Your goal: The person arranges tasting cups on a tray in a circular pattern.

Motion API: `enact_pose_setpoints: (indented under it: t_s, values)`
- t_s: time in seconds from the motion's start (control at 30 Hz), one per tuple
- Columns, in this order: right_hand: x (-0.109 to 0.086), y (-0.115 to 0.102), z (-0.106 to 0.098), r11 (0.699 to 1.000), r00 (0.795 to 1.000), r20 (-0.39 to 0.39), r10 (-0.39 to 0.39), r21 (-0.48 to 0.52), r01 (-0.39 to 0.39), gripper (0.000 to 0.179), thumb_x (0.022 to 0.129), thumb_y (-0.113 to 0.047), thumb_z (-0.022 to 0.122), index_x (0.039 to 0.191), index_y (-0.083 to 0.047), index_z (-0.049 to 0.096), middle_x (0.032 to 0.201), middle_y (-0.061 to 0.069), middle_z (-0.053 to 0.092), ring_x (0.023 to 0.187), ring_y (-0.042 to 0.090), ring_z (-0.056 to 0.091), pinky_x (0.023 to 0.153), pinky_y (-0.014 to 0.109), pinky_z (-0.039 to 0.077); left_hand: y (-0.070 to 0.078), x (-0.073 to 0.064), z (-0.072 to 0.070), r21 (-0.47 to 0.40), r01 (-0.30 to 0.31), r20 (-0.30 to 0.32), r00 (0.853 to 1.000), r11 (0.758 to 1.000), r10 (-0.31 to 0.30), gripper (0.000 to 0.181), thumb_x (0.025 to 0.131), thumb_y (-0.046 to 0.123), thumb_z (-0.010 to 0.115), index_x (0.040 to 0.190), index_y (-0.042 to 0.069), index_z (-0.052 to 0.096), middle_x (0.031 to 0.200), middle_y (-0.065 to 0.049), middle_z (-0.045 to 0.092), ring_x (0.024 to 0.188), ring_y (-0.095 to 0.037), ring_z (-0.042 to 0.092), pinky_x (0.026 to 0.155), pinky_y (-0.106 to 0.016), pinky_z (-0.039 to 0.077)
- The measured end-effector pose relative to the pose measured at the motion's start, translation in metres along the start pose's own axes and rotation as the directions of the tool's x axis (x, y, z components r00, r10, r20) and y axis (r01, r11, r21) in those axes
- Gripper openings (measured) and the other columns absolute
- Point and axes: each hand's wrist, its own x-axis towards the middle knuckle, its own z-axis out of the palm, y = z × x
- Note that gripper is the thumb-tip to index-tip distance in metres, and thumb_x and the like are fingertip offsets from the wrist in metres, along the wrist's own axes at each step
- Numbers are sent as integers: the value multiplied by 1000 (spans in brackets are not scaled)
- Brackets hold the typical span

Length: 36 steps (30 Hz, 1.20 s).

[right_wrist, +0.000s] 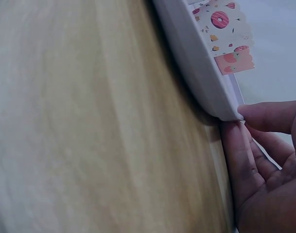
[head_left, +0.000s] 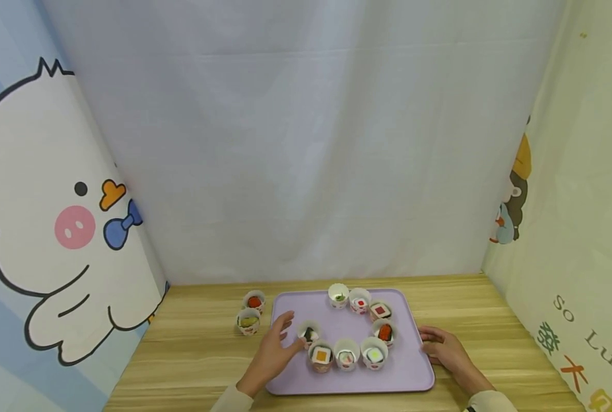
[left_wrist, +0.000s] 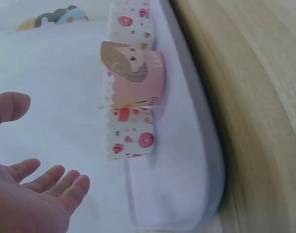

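A lilac tray (head_left: 414, 369) lies on the wooden table, holding several small paper cups in a loose ring. My right hand (head_left: 450, 355) pinches the tray's right rim; in the right wrist view the thumb (right_wrist: 267, 115) is on top and fingers are beneath. Over the tray's left edge my left hand (head_left: 272, 356) hovers with fingers spread and nothing held. Closest to it is a cup with a dark-wrapped piece of sushi (head_left: 309, 334). In the left wrist view a pink-patterned cup (left_wrist: 138, 80) stands apart from that hand.
Left of the tray, two more cups stand on the table: one with an orange-red filling (head_left: 254, 301), the other with a yellow-green filling (head_left: 248, 322). A pale curtain (head_left: 306, 171) hangs behind, and printed cloths flank both sides.
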Motion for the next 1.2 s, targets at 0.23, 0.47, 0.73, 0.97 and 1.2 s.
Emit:
enact_pose_setpoints:
  t_s: [0.23, 0.47, 0.73, 0.97, 1.2]
  values:
    - [-3, -1, 1, 1000, 1000, -4, 5, 14, -5, 55, 81, 5, 65, 133, 11, 51, 106, 7, 67, 82, 9, 63, 68, 29, 57, 10, -11, -17, -6, -23, -76, 997, 1000, 23, 66, 90, 25, 70, 145, 4, 41, 147, -20, 47, 135, -39, 46, 107, -48, 42]
    - [-2, -1, 1, 1000, 1000, 5, 0, 14, -1, 55, 81, 5, 64, 134, 11, 50, 107, 9, 66, 84, 11, 63, 69, 30, 57, 16, -20, -39, -27, 15, -141, 990, 1000, -18, 67, 90, 24, 71, 146, 5, 40, 147, -19, 46, 138, -37, 44, 108, -49, 41]
    - [-2, -1, 2, 1000, 1000, 3, -2, 11, 2, 55, 81, 5, 64, 134, 11, 50, 107, 10, 67, 83, 9, 63, 69, 29, 57, 6, -27, -62, -38, 19, -239, 971, 999, -28, 65, 87, 16, 73, 143, 6, 41, 146, -15, 49, 136, -32, 46, 106, -44, 45]
    - [-1, 0, 2, 1000, 1000, 2, -11, 13, 11, 55, 80, 5, 63, 133, 12, 50, 107, 10, 67, 82, 10, 63, 68, 30, 57, -10, -28, -78, -73, 85, -299, 949, 994, -103, 69, 88, 16, 73, 146, 4, 37, 149, -17, 45, 138, -32, 43, 108, -46, 43]
    - [-1, 0, 0, 1000, 1000, -5, -8, -10, 8, 55, 81, 4, 64, 134, 11, 50, 109, 10, 67, 85, 11, 63, 69, 30, 57, -26, -25, -88, -94, 111, -334, 933, 989, -136, 72, 87, 9, 72, 147, 0, 33, 149, -22, 42, 139, -36, 40, 110, -50, 38]
